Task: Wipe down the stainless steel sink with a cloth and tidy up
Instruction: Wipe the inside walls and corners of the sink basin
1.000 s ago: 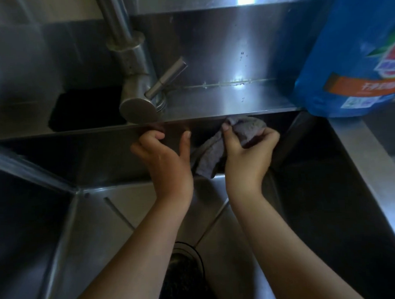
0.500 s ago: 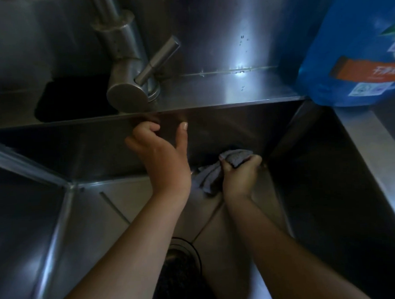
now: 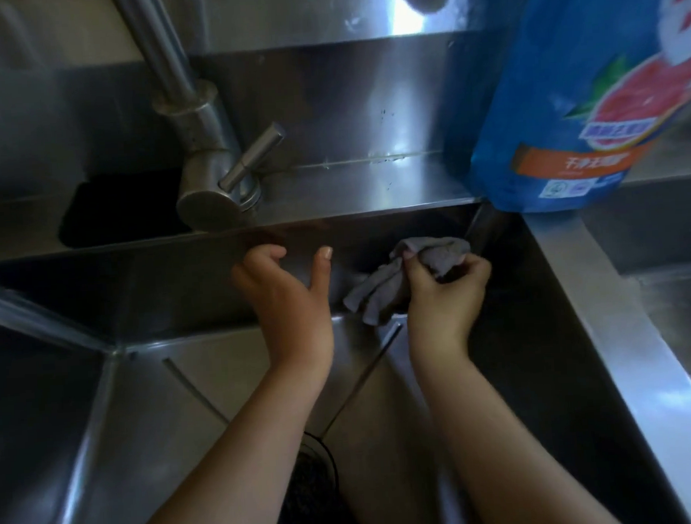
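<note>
Both my arms reach down into the stainless steel sink (image 3: 115,414). A bunched grey cloth (image 3: 381,286) is gripped in my right hand (image 3: 443,296), pressed against the sink's back wall near its right corner. My left hand (image 3: 287,295) is beside it on the left, thumb and fingers apart, resting against the same back wall just under the rim and holding nothing.
A steel tap (image 3: 206,157) with a lever handle stands on the back ledge above my left hand. A large blue detergent bottle (image 3: 579,89) sits at the sink's back right corner. The drain (image 3: 311,476) lies between my forearms. The right rim (image 3: 620,347) runs alongside my right arm.
My right hand dropped with the cloth down the back wall, then came back up toward the right corner. My left hand stayed against the wall.
</note>
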`<state>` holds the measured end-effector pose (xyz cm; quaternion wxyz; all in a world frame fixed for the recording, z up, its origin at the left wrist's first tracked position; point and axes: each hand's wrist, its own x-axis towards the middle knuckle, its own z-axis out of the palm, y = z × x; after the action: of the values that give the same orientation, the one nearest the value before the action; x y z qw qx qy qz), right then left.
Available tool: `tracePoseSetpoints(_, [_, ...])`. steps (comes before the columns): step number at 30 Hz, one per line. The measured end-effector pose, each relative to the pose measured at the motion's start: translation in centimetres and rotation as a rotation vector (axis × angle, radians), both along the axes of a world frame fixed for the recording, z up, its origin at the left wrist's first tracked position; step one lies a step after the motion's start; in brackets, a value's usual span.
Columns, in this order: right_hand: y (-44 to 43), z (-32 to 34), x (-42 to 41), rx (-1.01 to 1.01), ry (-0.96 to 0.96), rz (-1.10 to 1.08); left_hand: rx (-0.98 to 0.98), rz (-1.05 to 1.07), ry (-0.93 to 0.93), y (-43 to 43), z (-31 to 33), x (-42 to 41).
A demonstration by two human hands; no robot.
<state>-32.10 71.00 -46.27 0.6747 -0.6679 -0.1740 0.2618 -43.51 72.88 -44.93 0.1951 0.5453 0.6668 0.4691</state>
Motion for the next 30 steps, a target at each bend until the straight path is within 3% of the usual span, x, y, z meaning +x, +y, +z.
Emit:
tracePoseSetpoints(6, [0.3,3.4,1.2,0.168,-0.027,-0.027,0.041,-0.057,0.033,0.0,0.6,3.4])
tracePoseSetpoints(16, [1.2,1.6,0.9,0.088,-0.1,-0.018,0.068,0.052,0.004,0.5,0.0,4.9])
tracePoseSetpoints(30, [0.4,-6.6,1.0,-0.338,-0.231,0.093,0.08,0.049,0.012,0.4,-0.5,5.0])
